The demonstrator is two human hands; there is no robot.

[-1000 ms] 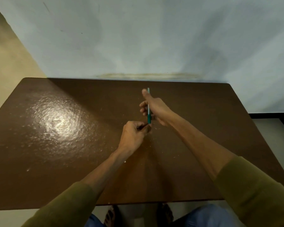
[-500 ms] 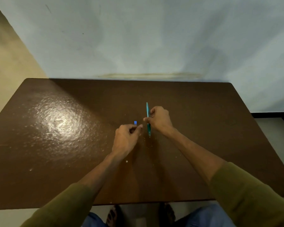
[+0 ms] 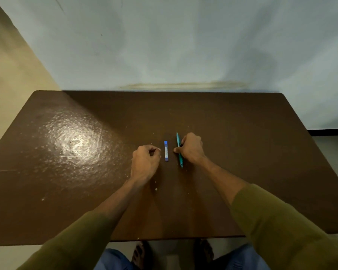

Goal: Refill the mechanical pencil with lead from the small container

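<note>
Pale blue plaster wall (image 3: 183,45) rises behind the glossy dark brown tabletop (image 3: 242,152), with lamp glare on its left part. On it, near the middle, lies the small blue rectangular lead container (image 3: 165,151), lengthwise away from me, apart from both hands. Just to its right lies the slim teal mechanical pencil (image 3: 179,151), roughly parallel, tip toward me.

My right hand (image 3: 190,149) curls round the pencil's middle, thumb against the barrel, so it is clamped on the pencil. My left hand (image 3: 144,160) rests just left of the container, fingers curled inward; I see nothing in them, though a lead would be too thin to show.

I judge the step to be setting the pencil flat and letting go. To do it well, I would lay it parallel to the container and uncurl gently so it does not roll or nudge the case.

Around: pale crumbs (image 3: 156,189) speckle the wood near my left wrist, olive sleeves (image 3: 281,221) cover my forearms. Nothing stands between hands and items.
</note>
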